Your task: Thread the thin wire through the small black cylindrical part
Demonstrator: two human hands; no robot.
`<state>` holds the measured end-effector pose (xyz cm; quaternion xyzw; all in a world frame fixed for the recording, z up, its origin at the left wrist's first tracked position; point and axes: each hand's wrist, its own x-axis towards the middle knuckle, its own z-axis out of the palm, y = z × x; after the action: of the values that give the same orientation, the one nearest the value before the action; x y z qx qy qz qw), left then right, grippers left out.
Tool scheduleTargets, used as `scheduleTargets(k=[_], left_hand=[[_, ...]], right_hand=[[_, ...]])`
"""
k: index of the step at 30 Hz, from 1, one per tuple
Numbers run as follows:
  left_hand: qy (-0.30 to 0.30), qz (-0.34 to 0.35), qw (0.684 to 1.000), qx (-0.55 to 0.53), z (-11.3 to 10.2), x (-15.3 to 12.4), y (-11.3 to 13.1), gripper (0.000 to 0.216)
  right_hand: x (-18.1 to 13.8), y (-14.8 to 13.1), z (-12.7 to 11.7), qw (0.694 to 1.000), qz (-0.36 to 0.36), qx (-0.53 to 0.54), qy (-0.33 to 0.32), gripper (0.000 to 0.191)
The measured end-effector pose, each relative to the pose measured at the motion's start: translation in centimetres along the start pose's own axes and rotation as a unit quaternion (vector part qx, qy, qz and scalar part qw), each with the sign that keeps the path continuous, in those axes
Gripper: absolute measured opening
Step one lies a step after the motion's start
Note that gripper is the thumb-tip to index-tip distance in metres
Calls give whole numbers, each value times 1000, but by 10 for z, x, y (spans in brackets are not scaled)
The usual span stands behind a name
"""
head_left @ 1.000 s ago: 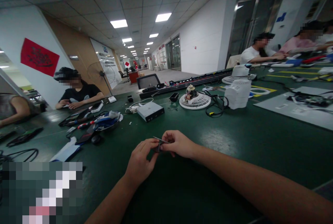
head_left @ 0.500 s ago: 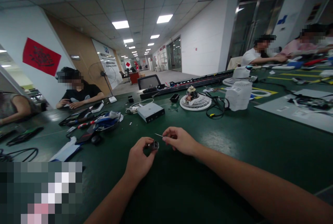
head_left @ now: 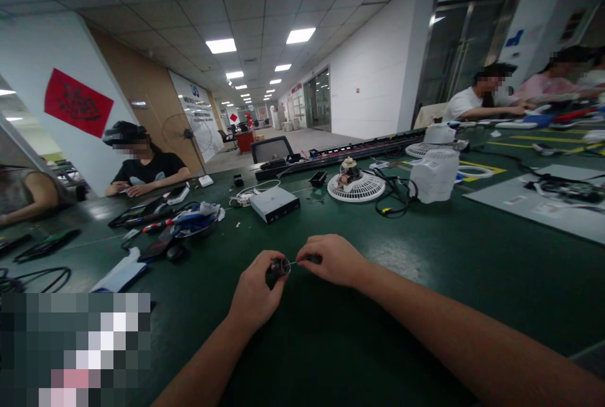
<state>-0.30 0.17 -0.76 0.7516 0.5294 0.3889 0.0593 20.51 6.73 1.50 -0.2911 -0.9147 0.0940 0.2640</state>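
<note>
Between the thumb and fingers of my left hand (head_left: 255, 286) is a small dark metal cylinder (head_left: 282, 266), its round open end turned to the right. My right hand (head_left: 334, 259) pinches a thin silvery rod (head_left: 293, 263), which points left at that open end. Whether the rod's tip touches the cylinder or lies inside it I cannot tell. Both hands are just above the green tabletop (head_left: 302, 338). Beyond them sits a silver box-shaped drive (head_left: 274, 204) with a dark front.
A white fan grille with a motor (head_left: 356, 186), black cables (head_left: 394, 196) and a white plastic housing (head_left: 435, 175) lie beyond my right hand. To the left are a pile of tools and cloth (head_left: 196, 221) and a blue-white packet (head_left: 120, 270). Co-workers sit across the table.
My right hand has turned the rod level and brought it left, up to the cylinder's open end. My left hand stays nearly in place, still holding the cylinder.
</note>
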Motion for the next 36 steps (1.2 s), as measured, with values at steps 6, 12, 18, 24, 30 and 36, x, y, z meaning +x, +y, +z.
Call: scheduleTargets(k=[6, 12, 18, 24, 30, 36], left_hand=[[-8, 21, 1000, 12, -1, 0, -1, 25], [-17, 28, 999, 34, -2, -1, 0, 26], [-33, 32, 999, 30, -3, 0, 1, 24], [-41, 23, 998, 29, -2, -1, -1, 29], [-54, 2, 998, 16, -1, 0, -2, 28], [-62, -9, 998, 10, -1, 0, -2, 29]], right_hand=[[-1, -3, 0, 1000, -1, 18, -1, 15], [-1, -3, -1, 1000, 5, -21, -12, 13], [-1, -10, -2, 1000, 20, -13, -6, 14], [-1, -7, 0, 999, 33, -24, -26, 11], [0, -3, 1, 998, 65, -8, -9, 13], [1, -4, 2, 995, 94, 14, -23, 14]])
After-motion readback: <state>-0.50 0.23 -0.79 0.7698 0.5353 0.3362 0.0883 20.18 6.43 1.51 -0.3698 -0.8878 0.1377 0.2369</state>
